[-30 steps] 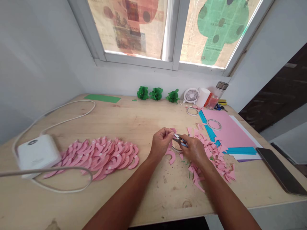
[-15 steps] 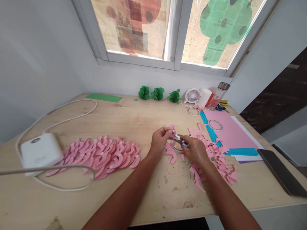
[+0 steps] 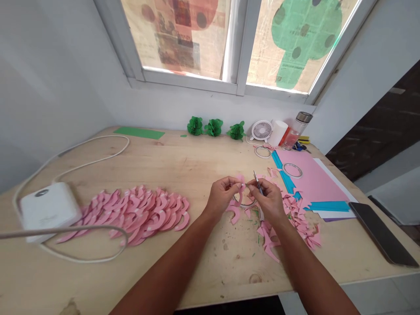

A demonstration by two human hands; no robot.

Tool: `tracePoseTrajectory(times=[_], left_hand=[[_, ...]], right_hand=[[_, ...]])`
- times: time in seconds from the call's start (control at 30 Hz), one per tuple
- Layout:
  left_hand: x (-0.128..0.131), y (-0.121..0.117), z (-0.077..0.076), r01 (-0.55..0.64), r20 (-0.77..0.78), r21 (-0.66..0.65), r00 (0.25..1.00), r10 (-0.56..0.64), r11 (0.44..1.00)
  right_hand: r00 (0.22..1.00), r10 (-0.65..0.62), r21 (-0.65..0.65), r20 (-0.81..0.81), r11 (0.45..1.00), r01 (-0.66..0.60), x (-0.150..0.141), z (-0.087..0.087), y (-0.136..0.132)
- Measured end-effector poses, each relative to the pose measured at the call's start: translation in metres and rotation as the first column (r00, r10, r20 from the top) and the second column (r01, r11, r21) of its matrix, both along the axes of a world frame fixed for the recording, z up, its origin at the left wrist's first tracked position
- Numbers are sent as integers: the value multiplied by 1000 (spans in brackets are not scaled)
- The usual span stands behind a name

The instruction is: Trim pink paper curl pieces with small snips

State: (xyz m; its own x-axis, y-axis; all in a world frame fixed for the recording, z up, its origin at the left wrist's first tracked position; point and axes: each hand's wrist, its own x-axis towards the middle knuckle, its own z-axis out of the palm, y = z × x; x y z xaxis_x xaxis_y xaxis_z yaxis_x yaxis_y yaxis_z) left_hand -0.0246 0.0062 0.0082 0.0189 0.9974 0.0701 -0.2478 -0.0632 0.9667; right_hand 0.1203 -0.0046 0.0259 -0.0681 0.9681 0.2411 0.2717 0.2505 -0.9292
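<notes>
Pinching a thin curved strip of pink paper between thumb and fingers of the left hand, just right of that grip, in the gap between both hands. Running roughly near-to-far along its long axis, crosswise to the reaching fingers, and nearer to the left hand. Holding metal scissors in the right hand, with blades pointing away from the body, and with right fingertips close to the strip; cannot tell whether touching. Farther back, against the wall, sitting in a row: ruffled green paper balls.
</notes>
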Motion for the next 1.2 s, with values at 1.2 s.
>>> tracePoseTrajectory(times=[1.2], left_hand=[[3, -3, -2, 76, -119, 68, 991, -67, 995]], right_hand=[[991, -27, -31, 133, 999, 31, 0, -6, 3]])
